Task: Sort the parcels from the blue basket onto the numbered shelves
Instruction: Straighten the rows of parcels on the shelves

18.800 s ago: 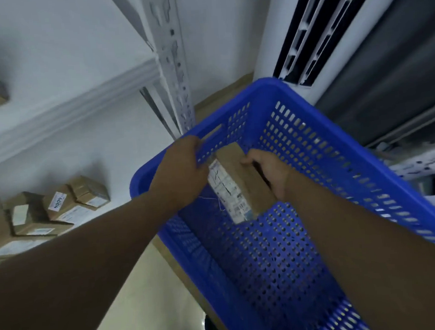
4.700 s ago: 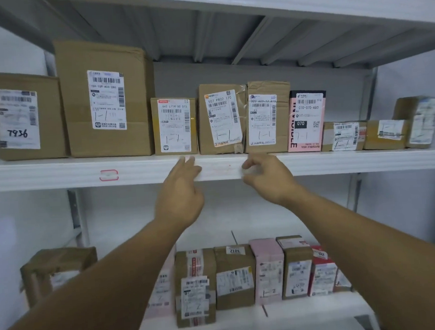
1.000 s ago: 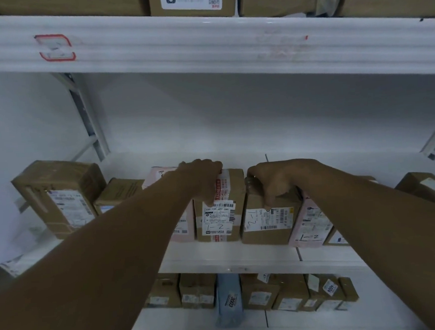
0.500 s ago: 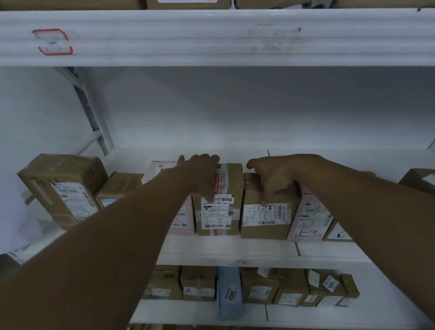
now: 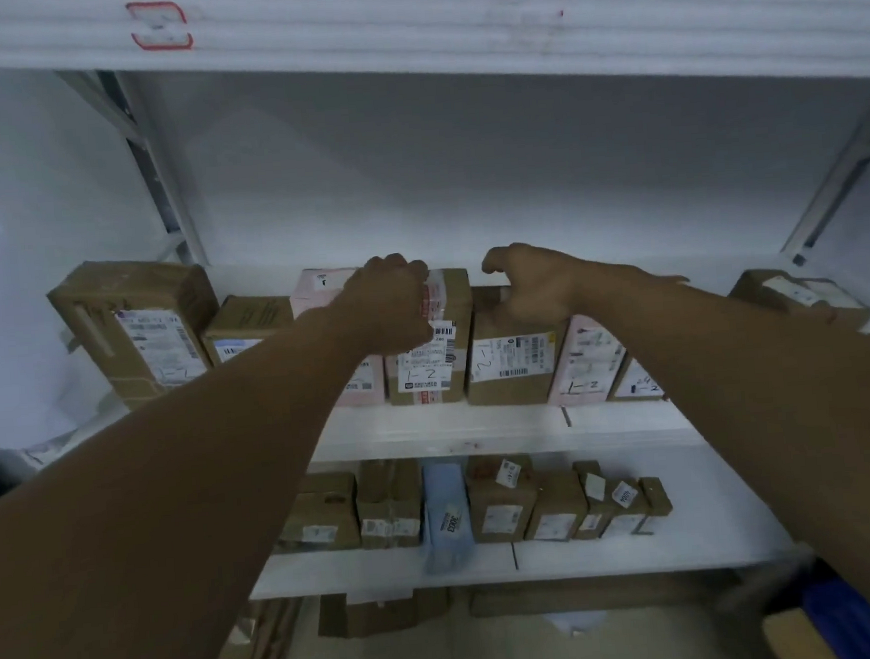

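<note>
On the middle shelf (image 5: 481, 431) a row of parcels stands upright. My left hand (image 5: 390, 301) curls over the top of a brown parcel with red-printed tape (image 5: 438, 365), marked 1-2. My right hand (image 5: 532, 284) grips the top edge of the brown parcel (image 5: 510, 370) next to it, with the thumb raised behind. Pink parcels stand on both sides, one at the left (image 5: 316, 286) and one at the right (image 5: 587, 360). A corner of the blue basket (image 5: 855, 624) shows at the bottom right.
A large brown box (image 5: 134, 329) and a smaller one (image 5: 247, 322) stand at the left of the middle shelf. The lower shelf (image 5: 490, 562) holds several small parcels and a blue bag (image 5: 446, 513). The upper shelf edge (image 5: 453, 29) carries a red-outlined tag (image 5: 159, 27).
The view has shifted a little. My left hand has curled tighter over the taped parcel, and my right hand's thumb has lifted behind the brown parcel.
</note>
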